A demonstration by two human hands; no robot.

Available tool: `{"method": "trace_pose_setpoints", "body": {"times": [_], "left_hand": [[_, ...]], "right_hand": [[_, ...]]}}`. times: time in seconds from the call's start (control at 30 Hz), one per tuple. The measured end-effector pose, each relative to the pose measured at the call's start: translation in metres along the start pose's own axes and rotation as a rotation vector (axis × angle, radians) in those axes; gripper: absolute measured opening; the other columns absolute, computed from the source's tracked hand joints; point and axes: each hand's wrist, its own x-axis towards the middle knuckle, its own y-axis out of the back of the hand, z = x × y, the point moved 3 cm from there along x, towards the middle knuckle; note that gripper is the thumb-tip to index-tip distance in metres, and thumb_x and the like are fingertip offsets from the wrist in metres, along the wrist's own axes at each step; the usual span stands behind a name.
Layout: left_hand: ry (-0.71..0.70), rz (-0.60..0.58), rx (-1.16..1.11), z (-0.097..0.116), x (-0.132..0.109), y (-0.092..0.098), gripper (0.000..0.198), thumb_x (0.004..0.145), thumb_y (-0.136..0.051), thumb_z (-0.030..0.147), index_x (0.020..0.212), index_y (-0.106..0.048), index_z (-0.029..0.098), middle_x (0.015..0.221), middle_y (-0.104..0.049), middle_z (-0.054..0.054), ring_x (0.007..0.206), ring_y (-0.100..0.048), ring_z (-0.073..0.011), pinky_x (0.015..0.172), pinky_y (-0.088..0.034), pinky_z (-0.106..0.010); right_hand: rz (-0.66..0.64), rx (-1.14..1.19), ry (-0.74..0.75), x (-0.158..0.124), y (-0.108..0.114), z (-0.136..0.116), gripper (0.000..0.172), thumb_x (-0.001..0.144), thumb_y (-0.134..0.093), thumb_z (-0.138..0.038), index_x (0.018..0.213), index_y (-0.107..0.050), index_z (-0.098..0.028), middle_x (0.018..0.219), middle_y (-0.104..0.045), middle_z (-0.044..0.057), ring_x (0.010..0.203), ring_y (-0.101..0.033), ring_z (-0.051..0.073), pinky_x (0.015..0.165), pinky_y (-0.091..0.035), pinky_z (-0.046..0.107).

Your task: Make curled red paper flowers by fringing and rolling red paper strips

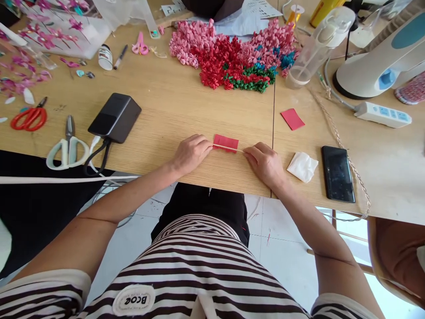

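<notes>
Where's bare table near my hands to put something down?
Bare wood shows between the black power adapter and the red paper curls, and right of the phone, below the power strip. It's crowded at far left, around the red-handled scissors and white-handled scissors.

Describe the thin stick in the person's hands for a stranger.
At the near edge of the wooden table, look between the left hand and right hand. A thin pale stick spans them, lying along a red paper piece; the loose red paper further right has none.
</notes>
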Motion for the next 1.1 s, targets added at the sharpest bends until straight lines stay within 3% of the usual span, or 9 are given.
{"method": "trace_pose_setpoints", "body": {"times": [0.63,1.1], "left_hand": [[0.02,0.047,-0.05,0.003,0.0023,0.0028,0.016,0.098,-0.06,0.017,0.088,-0.072,0.017,0.082,-0.072,-0.003,0.076,-0.066,-0.0152,0.072,-0.051,-0.027],[0.03,-0.031,0.007,0.007,0.0028,0.0019,0.024,0.101,-0.05,0.016,0.09,-0.071,0.018,0.086,-0.07,-0.005,0.079,-0.065,-0.0158,0.073,-0.053,-0.029]], "right_hand": [[0.021,0.014,-0.005,-0.0051,0.0,-0.0007,0.027,0.104,-0.051,-0.027,0.097,-0.077,-0.023,0.093,-0.07,0.008,0.085,-0.062,0.019,0.065,-0.042,0.029],[0.016,0.046,0.007,-0.005,0.0005,-0.0018,0.029,0.1,-0.05,-0.018,0.089,-0.076,-0.023,0.089,-0.07,0.007,0.081,-0.06,0.019,0.065,-0.041,0.03]]}}
